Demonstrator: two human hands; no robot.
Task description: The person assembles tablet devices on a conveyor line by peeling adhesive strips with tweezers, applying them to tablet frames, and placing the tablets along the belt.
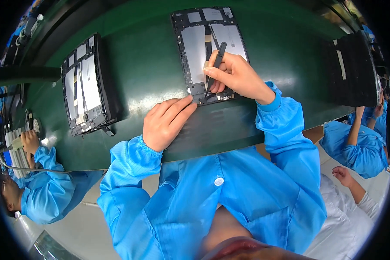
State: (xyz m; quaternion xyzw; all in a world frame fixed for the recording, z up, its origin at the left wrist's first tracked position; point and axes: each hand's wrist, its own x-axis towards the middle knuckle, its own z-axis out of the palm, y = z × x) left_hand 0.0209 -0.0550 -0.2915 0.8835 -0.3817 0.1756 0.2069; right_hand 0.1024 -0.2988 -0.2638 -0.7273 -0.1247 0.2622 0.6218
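An opened tablet (193,58) with silver battery panels and a black frame lies flat in front of me on the green bench. My right hand (242,79) grips a pair of black tweezers (221,51), which slant down so that their tips reach the tablet's near end. Beside that end, my left hand (165,122) has its fingers stretched out, and the fingertips rest at the tablet's near left corner. What lies under my right fingers is partly hidden, and whether the tweezer tips hold anything is too small to tell.
To the left, a similar opened tablet (89,73) lies on a black stack, with a small black piece sticking out at its near end. A black padded stack (355,69) stands at the right. Other people in blue work at both sides; one sleeve (47,162) reaches the bench's left edge.
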